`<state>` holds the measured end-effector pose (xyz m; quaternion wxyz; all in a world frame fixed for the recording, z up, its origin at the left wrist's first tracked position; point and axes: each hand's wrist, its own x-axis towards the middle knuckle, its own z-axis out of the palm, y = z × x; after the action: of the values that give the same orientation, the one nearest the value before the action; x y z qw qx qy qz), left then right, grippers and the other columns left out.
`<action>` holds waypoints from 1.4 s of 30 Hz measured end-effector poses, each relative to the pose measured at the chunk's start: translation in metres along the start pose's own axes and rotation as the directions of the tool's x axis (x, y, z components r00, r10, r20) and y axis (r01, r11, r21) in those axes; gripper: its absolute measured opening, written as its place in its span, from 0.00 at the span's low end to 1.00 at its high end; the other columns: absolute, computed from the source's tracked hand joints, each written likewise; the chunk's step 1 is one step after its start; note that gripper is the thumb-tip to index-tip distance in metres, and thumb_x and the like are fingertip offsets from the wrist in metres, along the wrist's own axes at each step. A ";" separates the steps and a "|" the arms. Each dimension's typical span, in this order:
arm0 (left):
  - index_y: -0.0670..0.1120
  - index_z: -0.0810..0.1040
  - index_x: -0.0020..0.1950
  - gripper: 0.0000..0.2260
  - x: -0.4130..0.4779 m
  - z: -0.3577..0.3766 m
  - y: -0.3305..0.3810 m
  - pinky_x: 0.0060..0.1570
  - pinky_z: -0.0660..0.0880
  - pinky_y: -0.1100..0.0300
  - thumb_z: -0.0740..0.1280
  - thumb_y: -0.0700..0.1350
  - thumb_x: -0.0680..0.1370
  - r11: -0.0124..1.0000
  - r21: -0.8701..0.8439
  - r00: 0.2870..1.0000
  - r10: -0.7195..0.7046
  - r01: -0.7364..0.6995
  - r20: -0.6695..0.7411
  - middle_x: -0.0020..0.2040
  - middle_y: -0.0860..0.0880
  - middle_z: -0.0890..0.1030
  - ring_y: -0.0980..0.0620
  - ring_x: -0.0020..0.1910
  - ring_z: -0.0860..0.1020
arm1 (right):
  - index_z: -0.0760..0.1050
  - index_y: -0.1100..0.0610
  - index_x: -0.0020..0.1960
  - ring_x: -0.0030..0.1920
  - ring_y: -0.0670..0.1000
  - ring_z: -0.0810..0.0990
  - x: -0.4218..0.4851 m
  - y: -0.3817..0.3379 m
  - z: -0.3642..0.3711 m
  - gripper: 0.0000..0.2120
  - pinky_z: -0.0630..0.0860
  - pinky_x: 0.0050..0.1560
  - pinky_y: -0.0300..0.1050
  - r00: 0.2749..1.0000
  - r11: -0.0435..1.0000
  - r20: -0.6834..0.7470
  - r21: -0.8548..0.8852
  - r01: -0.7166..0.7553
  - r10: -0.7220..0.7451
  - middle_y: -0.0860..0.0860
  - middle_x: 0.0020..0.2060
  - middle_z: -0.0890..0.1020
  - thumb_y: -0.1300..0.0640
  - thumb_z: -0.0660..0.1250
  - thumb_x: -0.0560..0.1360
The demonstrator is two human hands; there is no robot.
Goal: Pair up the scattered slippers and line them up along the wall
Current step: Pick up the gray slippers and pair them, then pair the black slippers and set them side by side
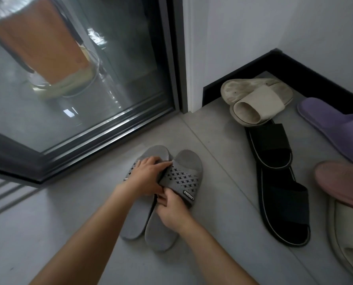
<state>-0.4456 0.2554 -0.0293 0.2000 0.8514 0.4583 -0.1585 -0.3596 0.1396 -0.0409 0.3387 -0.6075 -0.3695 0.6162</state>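
The two grey slippers (167,194) lie side by side on the floor tiles (218,161), near the glass door (79,89). The left hand (145,179) and right hand (172,212) grip their straps, probably squaring them. To the right, beige (258,101), black (278,177), purple (332,124) and pink (340,182) slippers lie jumbled by the wall (274,33), unsorted.

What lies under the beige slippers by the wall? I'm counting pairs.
One beige slipper lies on the other. Its front edge overlaps the end of a black sandal. That sandal's tip is covered; anything else beneath is hidden.
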 end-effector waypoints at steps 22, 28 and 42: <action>0.44 0.58 0.75 0.34 0.079 0.015 0.226 0.70 0.58 0.59 0.70 0.50 0.74 0.887 -0.415 0.979 0.175 -0.204 -0.108 0.74 0.43 0.62 0.47 0.73 0.61 | 0.78 0.56 0.53 0.43 0.50 0.80 -0.093 0.057 -0.217 0.08 0.76 0.46 0.41 0.583 0.948 -0.796 -0.291 -0.133 -0.163 0.52 0.49 0.79 0.60 0.66 0.74; 0.43 0.58 0.74 0.41 0.152 -0.010 0.275 0.66 0.64 0.49 0.72 0.58 0.68 0.951 -0.217 0.945 0.151 -0.218 -0.289 0.69 0.40 0.63 0.39 0.68 0.63 | 0.72 0.56 0.66 0.58 0.52 0.76 -0.098 0.053 -0.243 0.19 0.73 0.59 0.45 0.760 0.785 -0.628 -0.551 -0.283 -0.167 0.52 0.64 0.72 0.54 0.65 0.76; 0.43 0.75 0.54 0.21 0.139 -0.003 0.285 0.45 0.73 0.56 0.71 0.57 0.70 0.938 -0.279 0.975 0.168 -0.204 -0.147 0.49 0.47 0.79 0.46 0.51 0.79 | 0.79 0.54 0.55 0.52 0.52 0.77 -0.148 0.059 -0.234 0.11 0.73 0.53 0.45 0.869 0.748 -0.451 -0.644 -0.158 -0.205 0.52 0.53 0.76 0.51 0.64 0.76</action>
<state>-0.1316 0.2140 -0.0340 0.3097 0.8600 0.4053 -0.0176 -0.1197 -0.0074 -0.0161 0.1918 -0.8193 -0.4717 0.2634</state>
